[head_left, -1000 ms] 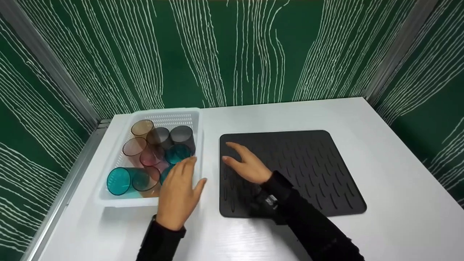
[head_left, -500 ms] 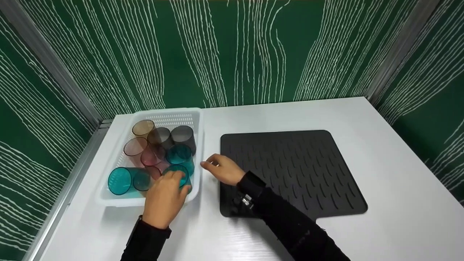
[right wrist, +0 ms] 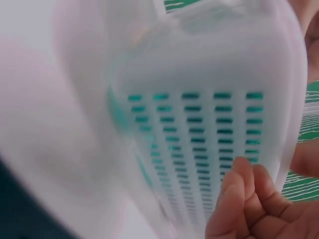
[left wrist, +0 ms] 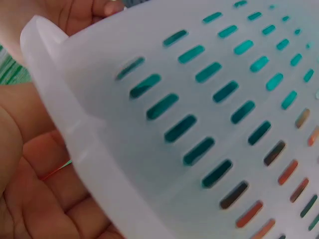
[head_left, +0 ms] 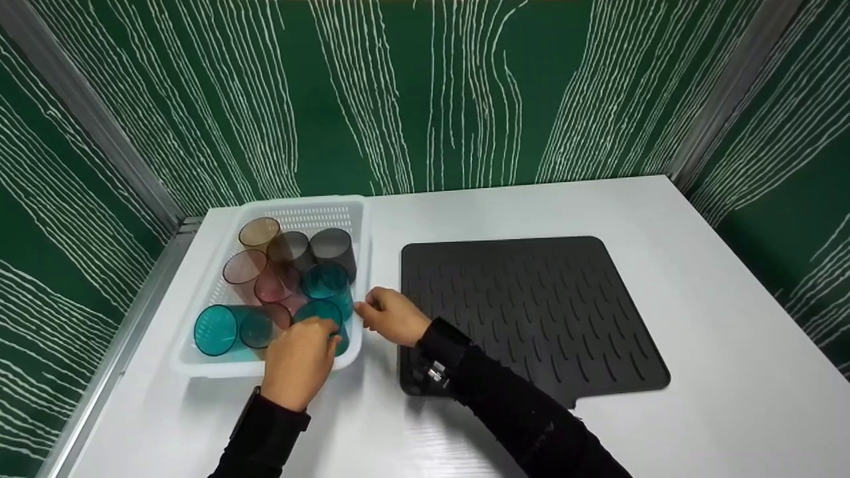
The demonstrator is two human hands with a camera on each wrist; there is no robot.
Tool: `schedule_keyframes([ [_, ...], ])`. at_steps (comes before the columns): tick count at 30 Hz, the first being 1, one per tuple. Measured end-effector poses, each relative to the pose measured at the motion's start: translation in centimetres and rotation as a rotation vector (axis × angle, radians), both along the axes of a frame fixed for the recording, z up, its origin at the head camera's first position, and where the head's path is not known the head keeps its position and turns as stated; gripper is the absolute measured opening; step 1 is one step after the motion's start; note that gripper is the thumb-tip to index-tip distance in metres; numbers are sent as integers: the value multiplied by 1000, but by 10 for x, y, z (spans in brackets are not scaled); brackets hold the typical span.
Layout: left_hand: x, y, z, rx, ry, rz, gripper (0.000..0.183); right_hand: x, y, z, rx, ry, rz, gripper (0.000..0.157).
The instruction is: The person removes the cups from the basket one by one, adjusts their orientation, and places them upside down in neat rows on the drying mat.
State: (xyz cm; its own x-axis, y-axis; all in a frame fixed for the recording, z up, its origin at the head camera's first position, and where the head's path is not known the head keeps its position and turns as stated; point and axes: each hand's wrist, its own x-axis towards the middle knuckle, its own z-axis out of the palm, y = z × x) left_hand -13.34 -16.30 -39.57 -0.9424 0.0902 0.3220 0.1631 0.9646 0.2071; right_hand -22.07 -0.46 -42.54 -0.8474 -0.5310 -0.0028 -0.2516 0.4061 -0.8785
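A white plastic basket [head_left: 192, 366] on the left of the table holds several see-through cups. At its front right corner, my left hand [head_left: 299, 362] reaches over the rim and holds a teal cup [head_left: 319, 310] by its near side; the fingertips are partly hidden. In the left wrist view this hand's curled fingers [left wrist: 55, 189] lie beyond the basket's edge. My right hand [head_left: 393, 317] grips the basket's right rim. In the right wrist view its fingertips [right wrist: 241, 172] are against the slotted outer wall, with another digit past the rim.
A black ridged drying mat [head_left: 531, 299] lies right of the basket, under part of the right forearm. Other cups in the basket include a lying teal cup [head_left: 216, 330], a pink cup [head_left: 246, 267], an amber cup [head_left: 259, 232] and a grey cup [head_left: 332, 247].
My left hand has moved left and down onto the front teal cup, its fingers curling. My right hand has come left from over the mat to the basket's right rim, its fingers closing.
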Motion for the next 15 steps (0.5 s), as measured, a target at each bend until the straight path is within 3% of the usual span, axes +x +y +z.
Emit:
schedule_keyframes([
  [15, 1, 3, 0, -19, 75, 0, 9, 1, -3, 0, -40, -24, 5, 29],
])
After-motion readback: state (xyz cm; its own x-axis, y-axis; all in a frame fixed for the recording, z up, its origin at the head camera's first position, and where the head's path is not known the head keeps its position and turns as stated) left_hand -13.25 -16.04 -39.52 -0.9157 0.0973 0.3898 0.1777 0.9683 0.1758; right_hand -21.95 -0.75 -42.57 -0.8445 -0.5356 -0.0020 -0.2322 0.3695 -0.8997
